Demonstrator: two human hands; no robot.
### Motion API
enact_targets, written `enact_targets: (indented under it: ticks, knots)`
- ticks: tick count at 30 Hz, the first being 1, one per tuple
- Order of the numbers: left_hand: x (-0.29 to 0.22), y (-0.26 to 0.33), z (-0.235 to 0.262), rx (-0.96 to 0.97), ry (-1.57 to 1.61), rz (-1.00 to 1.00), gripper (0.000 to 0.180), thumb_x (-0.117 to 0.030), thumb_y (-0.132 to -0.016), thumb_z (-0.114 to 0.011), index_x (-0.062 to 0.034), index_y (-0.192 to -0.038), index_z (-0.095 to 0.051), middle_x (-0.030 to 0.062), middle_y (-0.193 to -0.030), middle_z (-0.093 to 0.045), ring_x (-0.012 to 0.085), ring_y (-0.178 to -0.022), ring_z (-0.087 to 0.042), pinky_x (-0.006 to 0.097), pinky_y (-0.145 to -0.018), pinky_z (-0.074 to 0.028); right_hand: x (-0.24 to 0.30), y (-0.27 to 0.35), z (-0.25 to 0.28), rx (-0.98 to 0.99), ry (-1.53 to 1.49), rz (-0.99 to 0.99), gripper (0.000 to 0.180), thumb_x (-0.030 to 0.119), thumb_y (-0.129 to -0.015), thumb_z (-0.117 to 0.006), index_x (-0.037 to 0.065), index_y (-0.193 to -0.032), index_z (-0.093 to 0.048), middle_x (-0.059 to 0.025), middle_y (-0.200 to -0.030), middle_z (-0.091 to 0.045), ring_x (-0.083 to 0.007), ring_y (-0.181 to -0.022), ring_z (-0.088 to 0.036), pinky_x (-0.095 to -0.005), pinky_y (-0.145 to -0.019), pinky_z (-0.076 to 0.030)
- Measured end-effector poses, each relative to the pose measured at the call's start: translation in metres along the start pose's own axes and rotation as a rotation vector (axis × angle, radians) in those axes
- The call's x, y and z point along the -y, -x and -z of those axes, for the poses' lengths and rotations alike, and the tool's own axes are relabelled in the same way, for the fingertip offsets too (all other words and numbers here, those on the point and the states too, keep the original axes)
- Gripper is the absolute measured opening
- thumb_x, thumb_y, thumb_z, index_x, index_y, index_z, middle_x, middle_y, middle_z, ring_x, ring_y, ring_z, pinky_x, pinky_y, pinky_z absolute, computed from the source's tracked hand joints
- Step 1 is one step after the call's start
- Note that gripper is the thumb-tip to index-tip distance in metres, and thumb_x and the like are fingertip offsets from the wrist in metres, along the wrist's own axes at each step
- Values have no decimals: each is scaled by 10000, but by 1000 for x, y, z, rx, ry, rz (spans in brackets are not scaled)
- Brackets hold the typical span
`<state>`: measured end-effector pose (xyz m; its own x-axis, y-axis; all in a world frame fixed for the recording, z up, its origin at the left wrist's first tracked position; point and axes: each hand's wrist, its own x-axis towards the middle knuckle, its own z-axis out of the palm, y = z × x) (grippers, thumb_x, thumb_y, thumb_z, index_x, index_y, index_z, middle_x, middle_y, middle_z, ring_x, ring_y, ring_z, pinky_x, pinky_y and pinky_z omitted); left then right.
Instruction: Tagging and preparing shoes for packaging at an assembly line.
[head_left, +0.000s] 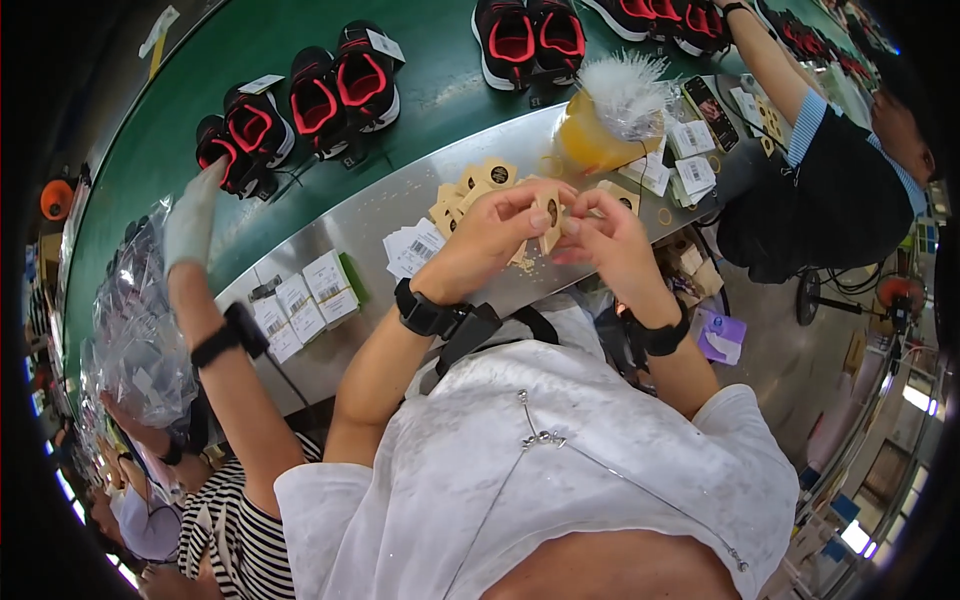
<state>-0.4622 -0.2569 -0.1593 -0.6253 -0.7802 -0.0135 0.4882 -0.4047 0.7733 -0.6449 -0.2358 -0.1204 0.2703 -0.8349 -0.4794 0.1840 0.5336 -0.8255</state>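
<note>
Between my two hands, over the steel table edge, is a small tan cardboard tag (549,222) with a dark round mark. My left hand (490,240) pinches its left side between thumb and fingers. My right hand (612,245) has its fingertips closed at the tag's right side. Just beyond my left hand lies a loose pile of similar tan tags (465,190). A fanned bunch of white printed labels (412,248) rests next to my left wrist. Behind my right hand, another tan tag (626,198) is partly hidden.
Black-and-red shoes (345,85) line the green belt (430,70). A yellow tub (585,140) holds white plastic strands (630,88). Label stacks (308,297) lie left, more label cards (692,160) right. A co-worker's gloved hand (195,215) touches shoes at left; another person works at right.
</note>
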Motion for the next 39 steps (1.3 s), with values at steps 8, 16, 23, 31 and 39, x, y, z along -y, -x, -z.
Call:
enact_targets:
  ticks: [8, 16, 23, 31, 39]
  knots:
    - [-2, 6, 1, -11, 247, 64, 440, -305, -886, -579, 23, -1173, -511, 68, -1050, -577, 151, -957, -572, 293, -863, -469, 16, -7, -17, 21, 1046, 1081, 311, 32, -638, -753, 38, -813, -495, -123, -1079, -616, -321, -956, -592, -388, -900, -463]
    - [7, 16, 7, -29, 254, 141, 437, -354, -892, -561, 20, -1118, -532, 86, -1044, -596, 180, -966, -596, 313, -837, -493, 5, -12, -16, 87, 1067, 1084, 326, 72, -603, -773, 57, -775, -497, -90, -1028, -623, -286, -917, -602, -416, -884, -475]
    - [8, 20, 12, -33, 240, 237, 395, -313, -913, -536, 26, -1116, -531, 112, -1085, -597, 185, -968, -601, 298, -855, -479, -7, -10, -12, 54, 1131, 1099, 303, 94, -570, -779, 67, -723, -518, -91, -1035, -625, -260, -911, -607, -356, -757, -500]
    - [19, 36, 20, -106, 242, 252, 398, -286, -904, -549, 25, -1149, -521, 110, -1059, -602, 181, -933, -603, 300, -859, -476, -32, -11, -23, 5, 959, 1027, 280, 94, -623, -764, 54, -820, -569, -101, -997, -626, -252, -819, -615, -309, -670, -500]
    - [-4, 50, 44, -282, 233, 40, 490, -332, -923, -479, 65, -1209, -452, 127, -1035, -589, 204, -904, -592, 343, -867, -459, -57, -4, 42, -214, 1463, 644, 267, 138, -785, -637, 35, -1024, -572, -109, -805, -626, -280, -669, -621, -346, -588, -505]
